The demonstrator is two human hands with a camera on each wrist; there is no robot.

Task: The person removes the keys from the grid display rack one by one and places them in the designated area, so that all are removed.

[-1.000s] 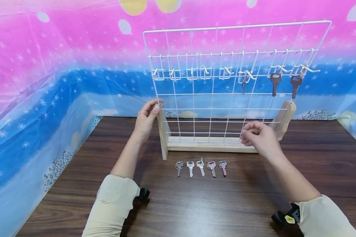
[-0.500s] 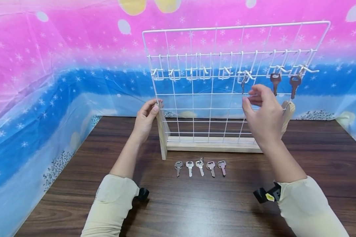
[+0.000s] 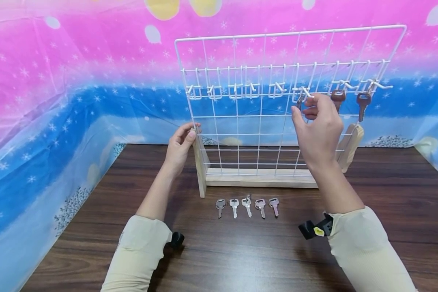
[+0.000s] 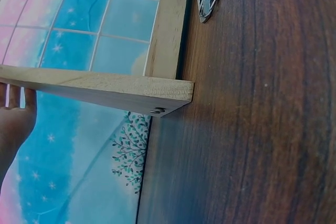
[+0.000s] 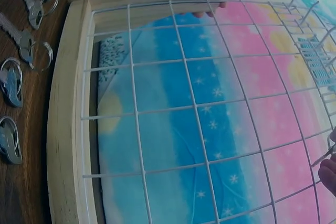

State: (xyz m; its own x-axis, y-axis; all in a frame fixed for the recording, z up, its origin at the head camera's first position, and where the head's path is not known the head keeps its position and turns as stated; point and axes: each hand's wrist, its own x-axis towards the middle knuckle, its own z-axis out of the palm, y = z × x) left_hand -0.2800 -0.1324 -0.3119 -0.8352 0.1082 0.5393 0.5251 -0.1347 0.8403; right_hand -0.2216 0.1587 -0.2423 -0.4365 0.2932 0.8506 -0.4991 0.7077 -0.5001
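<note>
A white wire grid rack (image 3: pixel 248 134) with a row of hooks stands in a wooden frame on the table. My left hand (image 3: pixel 179 148) holds the top of the frame's left wooden post (image 3: pixel 199 162). At the hook right of the middle, my right hand (image 3: pixel 321 127) has its thumb and fingers on either side of a hanging key (image 3: pixel 300 102), pinching it near its ring. In the right wrist view only the tips of that hand (image 5: pixel 328 174) and the key (image 5: pixel 322 158) show at the right edge. Two darker keys, one (image 3: pixel 338 99) partly behind the fingers, another (image 3: pixel 363 106) farther right, hang from hooks.
Several silver keys with rings, such as one at the row's middle (image 3: pixel 246 207), lie in a line in front of the rack on the dark wooden table (image 3: pixel 241 251). A pink and blue snowflake cloth (image 3: pixel 95 61) hangs behind and at the left.
My right hand has risen from the lower part of the grid to the hanging key at the hook. The left hand has stayed on the frame's post.
</note>
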